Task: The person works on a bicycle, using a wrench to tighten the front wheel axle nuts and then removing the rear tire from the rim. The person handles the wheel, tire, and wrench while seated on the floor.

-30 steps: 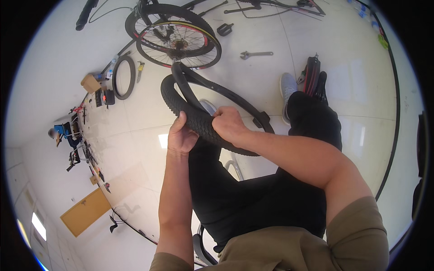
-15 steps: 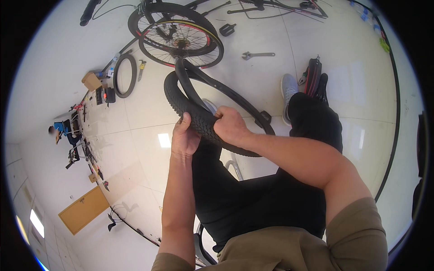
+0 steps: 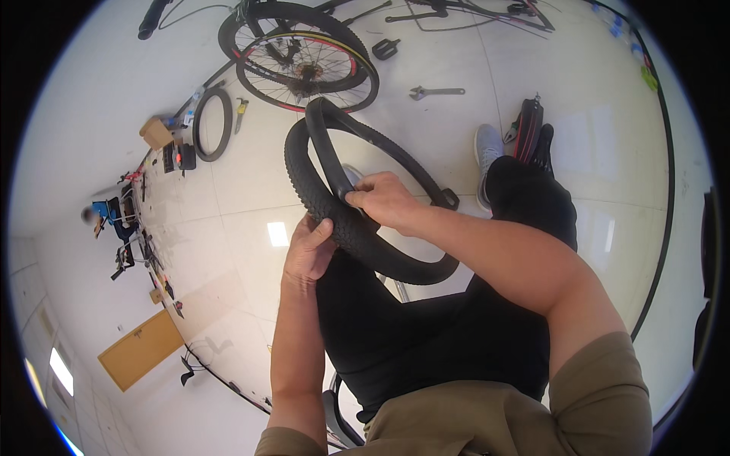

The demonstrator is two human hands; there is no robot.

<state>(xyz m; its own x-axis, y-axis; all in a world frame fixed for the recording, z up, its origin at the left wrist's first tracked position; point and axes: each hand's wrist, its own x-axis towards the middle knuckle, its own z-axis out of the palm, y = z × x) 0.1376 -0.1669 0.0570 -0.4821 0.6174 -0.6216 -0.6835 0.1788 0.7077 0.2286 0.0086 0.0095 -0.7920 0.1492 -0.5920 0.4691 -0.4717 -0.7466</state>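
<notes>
A black bicycle tyre (image 3: 303, 178) with a knobby tread is held tilted over my lap and knees. A smooth black inner tube (image 3: 327, 152) runs along its opening, with one part looping out past the tyre's far end. My left hand (image 3: 308, 251) is closed round the near left of the tyre, thumb on the tread. The fingers of my right hand (image 3: 384, 201) are pinched on the inner tube at the tyre's inner edge. Their tips are partly hidden there.
Ahead stand a bicycle wheel (image 3: 251, 72) and bicycle parts. An adjustable wrench (image 3: 437, 92), a pedal (image 3: 385, 49) and a red-black bag (image 3: 530, 125) lie on the floor. Another tyre (image 3: 198, 129) and a cardboard box (image 3: 156, 133) are at left. A person (image 3: 106, 216) is farther left.
My right hand has moved from the tyre's tread to the inner tube inside it. The tyre has shifted slightly right and nearer. My left hand has slid a little lower with it.
</notes>
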